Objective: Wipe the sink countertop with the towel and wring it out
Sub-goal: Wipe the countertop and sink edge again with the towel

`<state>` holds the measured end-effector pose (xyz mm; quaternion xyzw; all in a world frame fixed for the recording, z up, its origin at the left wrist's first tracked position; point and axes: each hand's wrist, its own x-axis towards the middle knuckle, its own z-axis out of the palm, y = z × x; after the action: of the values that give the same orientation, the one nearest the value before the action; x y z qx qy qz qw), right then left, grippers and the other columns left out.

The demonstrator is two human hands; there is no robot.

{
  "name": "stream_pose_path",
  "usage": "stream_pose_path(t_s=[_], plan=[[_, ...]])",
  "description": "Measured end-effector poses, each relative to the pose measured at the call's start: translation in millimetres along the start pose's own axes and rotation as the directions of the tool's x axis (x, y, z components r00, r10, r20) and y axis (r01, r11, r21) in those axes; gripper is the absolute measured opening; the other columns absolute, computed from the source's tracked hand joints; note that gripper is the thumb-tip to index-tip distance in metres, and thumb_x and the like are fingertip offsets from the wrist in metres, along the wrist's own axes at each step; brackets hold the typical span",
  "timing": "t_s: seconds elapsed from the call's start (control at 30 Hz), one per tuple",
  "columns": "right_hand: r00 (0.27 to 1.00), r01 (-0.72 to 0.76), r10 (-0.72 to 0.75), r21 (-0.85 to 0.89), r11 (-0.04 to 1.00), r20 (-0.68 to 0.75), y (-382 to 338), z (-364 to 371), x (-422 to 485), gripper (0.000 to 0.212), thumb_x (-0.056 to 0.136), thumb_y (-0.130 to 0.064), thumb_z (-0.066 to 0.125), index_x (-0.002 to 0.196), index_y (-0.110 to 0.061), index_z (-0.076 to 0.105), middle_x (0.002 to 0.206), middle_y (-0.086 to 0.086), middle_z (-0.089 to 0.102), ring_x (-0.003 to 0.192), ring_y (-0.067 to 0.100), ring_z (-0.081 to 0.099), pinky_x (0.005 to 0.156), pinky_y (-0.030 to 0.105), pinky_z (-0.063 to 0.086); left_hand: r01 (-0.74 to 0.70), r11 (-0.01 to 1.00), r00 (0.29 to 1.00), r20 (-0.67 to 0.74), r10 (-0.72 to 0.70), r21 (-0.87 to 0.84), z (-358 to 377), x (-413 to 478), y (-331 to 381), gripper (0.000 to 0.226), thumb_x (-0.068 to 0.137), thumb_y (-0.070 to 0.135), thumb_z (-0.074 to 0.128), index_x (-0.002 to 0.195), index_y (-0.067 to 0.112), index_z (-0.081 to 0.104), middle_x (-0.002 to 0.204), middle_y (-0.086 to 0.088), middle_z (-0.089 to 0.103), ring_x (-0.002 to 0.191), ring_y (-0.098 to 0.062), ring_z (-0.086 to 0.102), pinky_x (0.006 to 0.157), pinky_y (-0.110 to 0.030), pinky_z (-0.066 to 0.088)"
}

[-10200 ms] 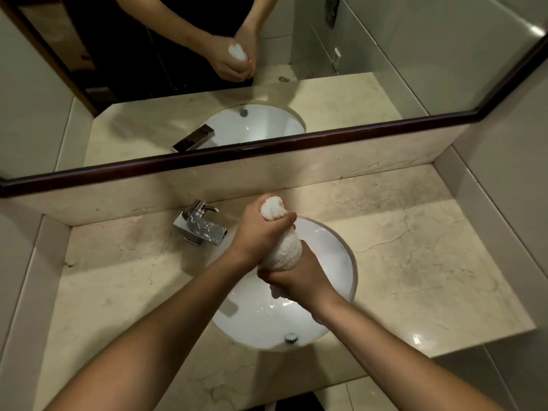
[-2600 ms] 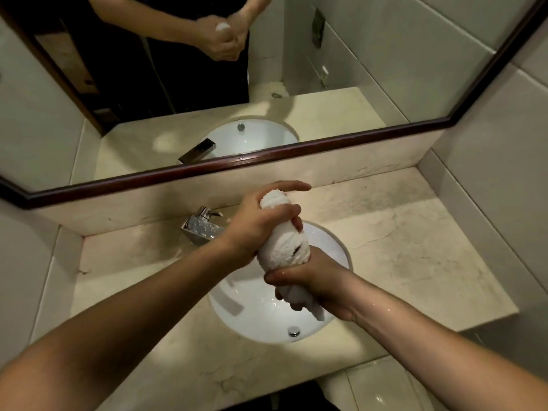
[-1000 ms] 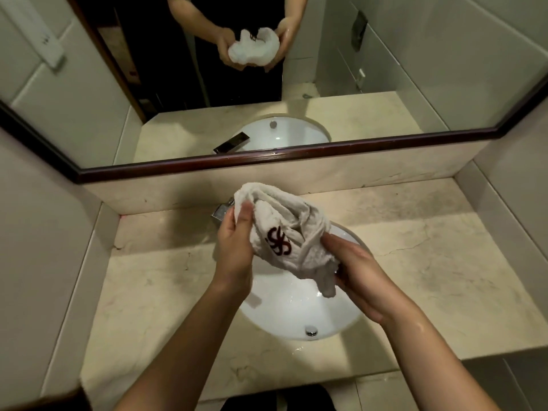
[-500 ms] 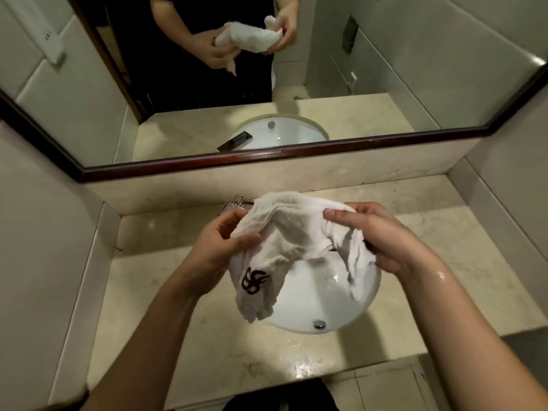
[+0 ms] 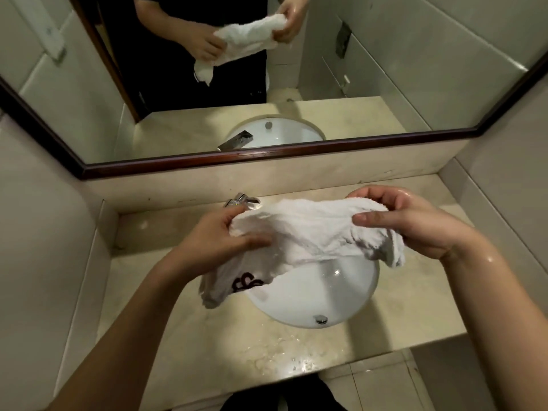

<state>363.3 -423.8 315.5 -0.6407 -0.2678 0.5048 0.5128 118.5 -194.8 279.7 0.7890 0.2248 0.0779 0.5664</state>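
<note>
Both grips pinch the damp white cloth towel (image 5: pixel 314 229): left hand (image 5: pixel 219 247) and right hand (image 5: pixel 415 223) stretch it above the round white sink (image 5: pixel 341 295). Drips may wet the beige marble table (image 5: pixel 207 345) again.

We are stretching both bare forearms forward, our left hand (image 5: pixel 219 241) pinching one end of the towel (image 5: pixel 311 229) between thumb and fingers, our right hand (image 5: pixel 415 223) curling round the other end, its wrist glistening wet.

Dim warm light, glare on wet countertop (image 5: pixel 284 360), edges bowed.
</note>
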Motion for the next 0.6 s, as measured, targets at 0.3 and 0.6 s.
stream_pose_path(t_s=[0.3,0.6], plan=[[0.989,0.146,-0.146,-0.055,0.988,0.003,-23,-9,-38,0.064,0.063,-0.015,0.095,0.12,-0.01,0.066,0.094,0.012,0.07,0.077,0.02,0.072,0.067,0.025,0.061,0.256,0.927,0.869,0.485,-0.097,-0.273,27,14,-20,0.092,0.053,0.057,0.097,0.135,0.034,0.061,0.133,0.0,0.07,0.123,-0.023,0.066,0.097,-0.037,0.055],[0.978,-0.067,0.035,-0.152,0.986,-0.205,-9,-101,-80,0.04,0.079,-0.02,0.075,0.116,-0.005,0.071,0.106,0.017,0.077,0.087,0.024,0.075,0.071,0.029,0.063,0.233,0.97,0.819,0.552,-0.158,-0.068,101,62,5,0.08,0.065,0.029,0.096,0.136,0.029,0.059,0.126,-0.004,0.073,0.115,-0.026,0.071,0.099,-0.047,0.058]])
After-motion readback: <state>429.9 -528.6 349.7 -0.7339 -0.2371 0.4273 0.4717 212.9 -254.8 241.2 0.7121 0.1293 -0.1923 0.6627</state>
